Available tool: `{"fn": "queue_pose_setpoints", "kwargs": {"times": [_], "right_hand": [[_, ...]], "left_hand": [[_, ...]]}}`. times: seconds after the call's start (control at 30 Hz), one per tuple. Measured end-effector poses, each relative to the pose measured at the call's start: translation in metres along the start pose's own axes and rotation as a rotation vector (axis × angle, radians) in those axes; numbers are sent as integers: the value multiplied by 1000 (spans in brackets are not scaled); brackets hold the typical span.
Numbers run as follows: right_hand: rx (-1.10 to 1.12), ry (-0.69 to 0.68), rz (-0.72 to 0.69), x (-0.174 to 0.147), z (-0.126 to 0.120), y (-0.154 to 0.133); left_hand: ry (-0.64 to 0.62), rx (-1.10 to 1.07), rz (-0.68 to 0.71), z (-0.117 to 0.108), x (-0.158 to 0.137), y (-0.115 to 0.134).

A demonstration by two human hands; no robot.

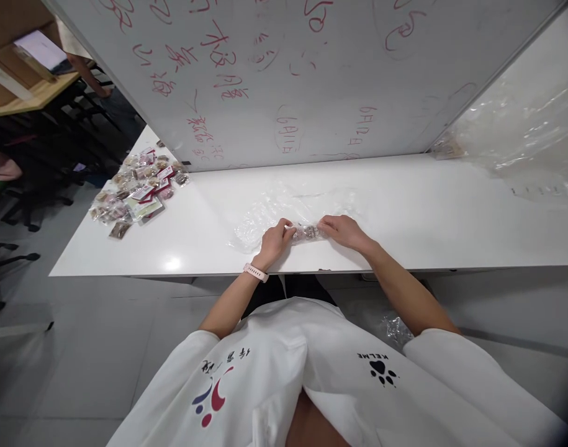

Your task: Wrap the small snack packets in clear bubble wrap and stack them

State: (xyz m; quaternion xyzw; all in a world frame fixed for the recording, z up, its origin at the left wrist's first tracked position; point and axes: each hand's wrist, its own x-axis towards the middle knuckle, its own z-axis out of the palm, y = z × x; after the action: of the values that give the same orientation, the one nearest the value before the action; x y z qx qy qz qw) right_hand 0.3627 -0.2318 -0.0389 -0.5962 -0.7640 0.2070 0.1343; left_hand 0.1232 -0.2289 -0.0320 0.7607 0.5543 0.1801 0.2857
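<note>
Two bare hands showed in the head view, both low over the white worktop (pixel 474 226) and near its front edge; the left hand (pixel 275 242), with a pale pink band (pixel 256 272) on its wrist, had its thumb and fingers drawn together at the left end of a small clear packet (pixel 306 232); the right hand (pixel 343 231) pinched the right end in much the same way, its fingers curled and nearly closed; whether either also gripped the plastic beneath could not be told. The packet lay between the hands, with dark and pinkish contents showing through, at the near side of a clear, crinkled plastic sheet (pixel 256 218) spread flat on the worktop; well to the left, a pile of small packets (pixel 120 192) sat heaped near the corner, some with red-and-white labels; behind the sheet stood a whiteboard (pixel 321 118) with red handwriting; at the far right, more clear plastic (pixel 530 136) lay bunched beside the board; below the worktop, a crumpled piece of clear film (pixel 395 329) showed near the right arm; at the upper left, another person's arm (pixel 92 77) was partly visible beside a lit screen (pixel 42 49).
</note>
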Motion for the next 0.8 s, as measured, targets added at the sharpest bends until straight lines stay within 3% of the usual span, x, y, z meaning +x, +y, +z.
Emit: {"fn": "queue_pose_setpoints", "kwargs": {"times": [0.1,0.2,0.3,0.37,0.53,0.7,0.8], "right_hand": [[-129,172,85,-2,2,-12],[-226,347,-90,-13,5,-17],[-180,233,-300,-27,11,-10],[-136,168,-309,-33,15,-1],[-31,218,-173,-34,13,19],[9,128,55,-27,1,21],[-153,295,117,-21,1,10]], "left_hand": [[80,138,7,1,2,5],[230,290,198,4,-3,4],[174,315,470,9,-11,-3],[109,319,520,13,-14,-7],[45,250,289,5,-8,-5],[-80,188,38,-16,8,4],[-86,248,-46,-20,22,5]]}}
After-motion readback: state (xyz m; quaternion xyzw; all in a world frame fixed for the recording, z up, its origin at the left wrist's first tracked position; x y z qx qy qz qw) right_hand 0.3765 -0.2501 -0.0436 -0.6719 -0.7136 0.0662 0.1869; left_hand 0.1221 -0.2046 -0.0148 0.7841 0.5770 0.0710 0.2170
